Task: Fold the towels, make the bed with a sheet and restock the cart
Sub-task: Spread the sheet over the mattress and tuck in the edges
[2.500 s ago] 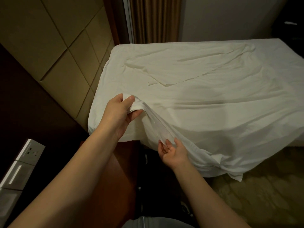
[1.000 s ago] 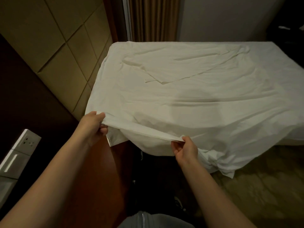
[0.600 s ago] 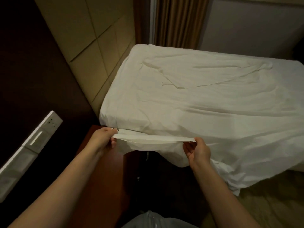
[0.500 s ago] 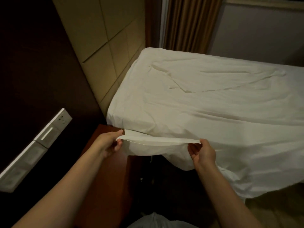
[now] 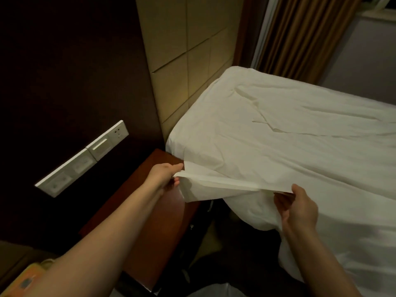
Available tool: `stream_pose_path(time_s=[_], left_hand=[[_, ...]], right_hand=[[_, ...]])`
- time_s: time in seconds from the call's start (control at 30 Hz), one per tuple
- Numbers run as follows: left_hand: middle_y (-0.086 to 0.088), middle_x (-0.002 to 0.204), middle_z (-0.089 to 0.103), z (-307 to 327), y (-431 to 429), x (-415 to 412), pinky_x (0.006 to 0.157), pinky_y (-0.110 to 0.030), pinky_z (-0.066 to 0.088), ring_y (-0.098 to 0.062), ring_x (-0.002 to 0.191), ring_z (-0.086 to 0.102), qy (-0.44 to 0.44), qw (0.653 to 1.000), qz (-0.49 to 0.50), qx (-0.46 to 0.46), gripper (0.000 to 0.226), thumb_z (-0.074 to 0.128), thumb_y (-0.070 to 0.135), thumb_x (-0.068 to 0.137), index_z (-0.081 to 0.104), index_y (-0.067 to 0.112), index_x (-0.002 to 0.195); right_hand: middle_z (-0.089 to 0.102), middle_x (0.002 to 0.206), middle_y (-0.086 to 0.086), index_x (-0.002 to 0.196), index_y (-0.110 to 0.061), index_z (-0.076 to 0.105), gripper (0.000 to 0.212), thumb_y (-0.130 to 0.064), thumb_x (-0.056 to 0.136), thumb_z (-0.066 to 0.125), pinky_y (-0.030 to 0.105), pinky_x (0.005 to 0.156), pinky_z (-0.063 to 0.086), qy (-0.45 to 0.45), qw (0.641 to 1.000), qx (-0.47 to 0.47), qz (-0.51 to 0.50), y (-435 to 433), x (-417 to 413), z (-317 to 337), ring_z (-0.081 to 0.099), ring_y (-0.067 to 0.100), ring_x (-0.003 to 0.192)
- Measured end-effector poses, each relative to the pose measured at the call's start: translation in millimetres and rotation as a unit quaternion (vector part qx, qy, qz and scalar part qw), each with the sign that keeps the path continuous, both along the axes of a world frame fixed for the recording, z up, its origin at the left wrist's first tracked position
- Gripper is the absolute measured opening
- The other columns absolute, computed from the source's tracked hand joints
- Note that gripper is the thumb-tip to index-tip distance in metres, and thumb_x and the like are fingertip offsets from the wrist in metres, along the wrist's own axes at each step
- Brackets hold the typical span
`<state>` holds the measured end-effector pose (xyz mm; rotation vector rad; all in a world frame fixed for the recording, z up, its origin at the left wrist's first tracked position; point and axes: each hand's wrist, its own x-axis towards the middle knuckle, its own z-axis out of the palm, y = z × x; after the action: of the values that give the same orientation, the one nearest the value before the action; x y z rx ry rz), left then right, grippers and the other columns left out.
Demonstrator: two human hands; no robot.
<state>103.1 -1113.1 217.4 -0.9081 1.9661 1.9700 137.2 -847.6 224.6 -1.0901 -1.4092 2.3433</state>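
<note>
One sheet [image 5: 278, 151] lies wrinkled over one bed [image 5: 233, 78] and runs out of frame on the right, with its near edge lifted and pulled taut between two hands. The left hand [image 5: 165, 174] pinches the end of that edge in its fingers above the one red-brown bench [image 5: 154, 232], and the right hand [image 5: 297, 211] grips the same edge further along, fingers curled under it. One white strip of wall plates [image 5: 85, 159] sits left of the bench; an orange thing [image 5: 23, 281] at the bottom-left corner is cut off and can't be identified.
</note>
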Motion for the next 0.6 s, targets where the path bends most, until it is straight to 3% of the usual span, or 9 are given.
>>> stream_pose_path(time_s=[0.3,0.6], left_hand=[[-0.006,0.059,0.049,17,2,6,0.039,-0.014,0.042,-0.011,0.05,0.046,0.005,0.999,-0.025,-0.035,0.024,0.062,0.023,0.091,0.06,0.005,0.074],[-0.004,0.062,0.053,22,15,3,0.049,-0.018,0.041,-0.01,0.051,0.049,0.039,0.989,-0.089,-0.11,0.024,0.058,0.026,0.093,0.056,0.01,0.075]], right_hand=[[0.057,0.078,0.004,0.081,-0.012,0.054,0.018,-0.013,0.097,0.047,0.024,0.061,0.048,0.016,0.999,0.025,0.032,10,-2,1,0.057,0.014,0.068],[0.053,0.072,0.006,0.07,-0.006,0.05,0.025,-0.008,0.094,0.057,0.015,0.052,0.053,0.007,0.999,-0.016,-0.047,19,-5,-7,0.055,0.011,0.064]])
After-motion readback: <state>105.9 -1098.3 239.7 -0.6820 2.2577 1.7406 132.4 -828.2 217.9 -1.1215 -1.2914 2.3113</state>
